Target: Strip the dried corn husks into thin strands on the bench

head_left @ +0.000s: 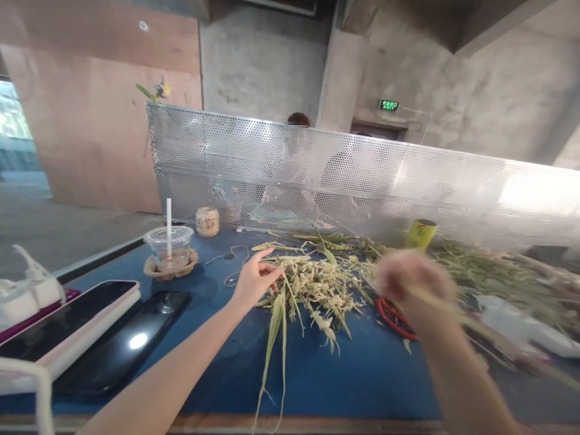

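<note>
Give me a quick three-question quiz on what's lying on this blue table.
1. True or false: a straw stands in the plastic cup.
2. What lies on the table beside the right hand? A. red-handled scissors B. a hammer C. a spoon
3. Fill in: the left hand is at a pile of pale plant ___.
Key: 1 true; 2 A; 3 stalks.

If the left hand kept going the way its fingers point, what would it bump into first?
Most likely the pile of pale flowering stalks right ahead of the left hand; its fingertips look almost on it.
</note>
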